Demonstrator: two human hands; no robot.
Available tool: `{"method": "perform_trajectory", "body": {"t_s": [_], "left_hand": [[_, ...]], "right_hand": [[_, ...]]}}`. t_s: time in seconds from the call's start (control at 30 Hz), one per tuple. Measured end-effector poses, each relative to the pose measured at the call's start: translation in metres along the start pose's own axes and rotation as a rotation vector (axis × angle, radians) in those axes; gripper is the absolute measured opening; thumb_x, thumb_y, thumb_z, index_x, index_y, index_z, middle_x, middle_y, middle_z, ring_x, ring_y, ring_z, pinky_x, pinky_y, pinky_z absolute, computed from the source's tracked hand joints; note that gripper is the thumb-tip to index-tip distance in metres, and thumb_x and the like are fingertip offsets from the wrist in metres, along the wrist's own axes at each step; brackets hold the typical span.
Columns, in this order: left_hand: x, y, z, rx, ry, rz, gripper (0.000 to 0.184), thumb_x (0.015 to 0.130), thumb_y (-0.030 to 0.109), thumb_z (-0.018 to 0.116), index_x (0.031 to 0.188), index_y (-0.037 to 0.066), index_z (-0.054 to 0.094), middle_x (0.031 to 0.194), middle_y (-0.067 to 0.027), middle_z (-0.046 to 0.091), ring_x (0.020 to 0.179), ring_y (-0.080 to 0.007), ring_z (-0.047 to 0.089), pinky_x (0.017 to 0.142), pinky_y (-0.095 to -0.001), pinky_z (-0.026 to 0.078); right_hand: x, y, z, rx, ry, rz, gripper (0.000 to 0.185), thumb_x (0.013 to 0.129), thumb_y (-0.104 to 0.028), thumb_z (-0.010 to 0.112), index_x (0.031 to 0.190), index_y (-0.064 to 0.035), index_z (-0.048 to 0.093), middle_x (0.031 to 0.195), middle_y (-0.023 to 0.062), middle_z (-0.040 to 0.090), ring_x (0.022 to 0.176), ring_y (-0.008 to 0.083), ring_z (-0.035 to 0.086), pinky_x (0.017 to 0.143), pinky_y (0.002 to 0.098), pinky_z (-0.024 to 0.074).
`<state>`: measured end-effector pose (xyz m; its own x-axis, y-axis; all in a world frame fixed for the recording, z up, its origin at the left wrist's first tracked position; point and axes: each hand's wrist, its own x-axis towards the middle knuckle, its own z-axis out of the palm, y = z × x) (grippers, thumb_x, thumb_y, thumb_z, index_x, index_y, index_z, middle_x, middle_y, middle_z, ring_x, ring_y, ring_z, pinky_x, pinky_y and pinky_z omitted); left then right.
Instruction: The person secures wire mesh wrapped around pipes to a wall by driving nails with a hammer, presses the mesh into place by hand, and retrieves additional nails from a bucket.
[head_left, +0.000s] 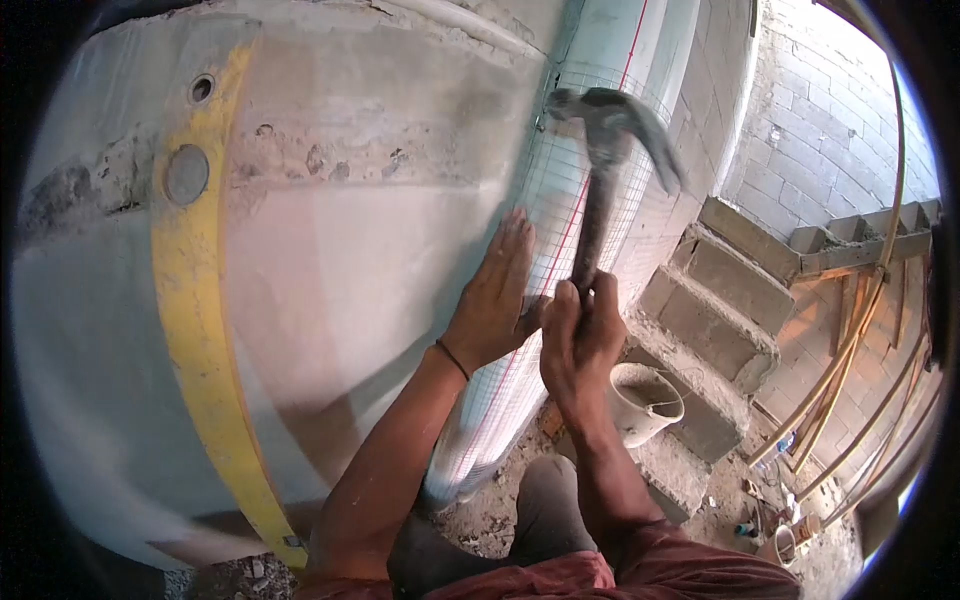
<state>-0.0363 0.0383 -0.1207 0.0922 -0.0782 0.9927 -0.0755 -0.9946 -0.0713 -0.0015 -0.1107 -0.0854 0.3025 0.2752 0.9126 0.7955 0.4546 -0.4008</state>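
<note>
A claw hammer (603,150) is gripped near the bottom of its dark handle by my right hand (583,335). Its striking face points left, close to the edge where the pipe meets the wall. My left hand (497,295) lies flat with fingers stretched against white mesh (560,200), which wraps a pale blue-green pipe (655,45) marked with a red line. A small dark spot, perhaps a nail, shows by the hammer face; I cannot make it out clearly.
A yellow spirit level (195,290) leans on the plastered wall (300,240) at left. Rough concrete steps (715,310) rise at right, with a white bucket (645,405) beside them. Wooden poles (860,340) stand farther right, and a small pot (778,547) sits on the littered ground.
</note>
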Motion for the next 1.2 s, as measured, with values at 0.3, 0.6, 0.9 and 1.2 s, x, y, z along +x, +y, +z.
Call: {"method": "perform_trajectory", "body": {"t_s": [0.3, 0.6, 0.9, 1.2], "left_hand": [[0.001, 0.002, -0.003, -0.006, 0.009, 0.015, 0.083, 0.104, 0.035, 0.061, 0.160, -0.012, 0.022, 0.165, -0.0380, 0.026, 0.155, -0.0525, 0.028, 0.129, -0.0532, 0.028], [0.001, 0.003, -0.002, -0.001, 0.001, -0.001, 0.084, 0.102, 0.031, 0.063, 0.161, -0.011, 0.021, 0.166, -0.0370, 0.025, 0.155, -0.0521, 0.028, 0.129, -0.0534, 0.027], [0.000, 0.003, 0.000, 0.013, -0.012, -0.027, 0.082, 0.103, 0.034, 0.061, 0.160, -0.011, 0.023, 0.166, -0.0371, 0.026, 0.155, -0.0516, 0.028, 0.129, -0.0531, 0.027], [0.001, 0.003, -0.001, -0.023, -0.006, -0.031, 0.084, 0.101, 0.032, 0.063, 0.162, -0.009, 0.022, 0.166, -0.0381, 0.024, 0.155, -0.0539, 0.027, 0.128, -0.0548, 0.027]], "right_hand": [[-0.002, 0.010, -0.005, 0.019, -0.003, -0.041, 0.018, 0.111, -0.016, 0.054, 0.102, -0.0009, 0.053, 0.066, -0.0003, 0.052, 0.057, 0.0043, 0.045, 0.050, 0.0258, 0.0359], [-0.001, 0.011, -0.003, 0.102, -0.016, 0.068, 0.018, 0.110, -0.015, 0.056, 0.102, 0.0021, 0.056, 0.066, 0.0058, 0.058, 0.062, 0.0075, 0.052, 0.054, 0.0291, 0.0426], [0.003, 0.009, 0.000, 0.151, -0.053, 0.109, 0.020, 0.110, -0.016, 0.057, 0.103, 0.0022, 0.057, 0.068, 0.0034, 0.056, 0.062, 0.0079, 0.051, 0.054, 0.0295, 0.0417], [0.001, 0.010, -0.002, 0.112, -0.058, 0.082, 0.018, 0.108, -0.014, 0.060, 0.102, 0.0027, 0.058, 0.065, 0.0073, 0.057, 0.058, 0.0091, 0.053, 0.052, 0.0316, 0.0416]]}}
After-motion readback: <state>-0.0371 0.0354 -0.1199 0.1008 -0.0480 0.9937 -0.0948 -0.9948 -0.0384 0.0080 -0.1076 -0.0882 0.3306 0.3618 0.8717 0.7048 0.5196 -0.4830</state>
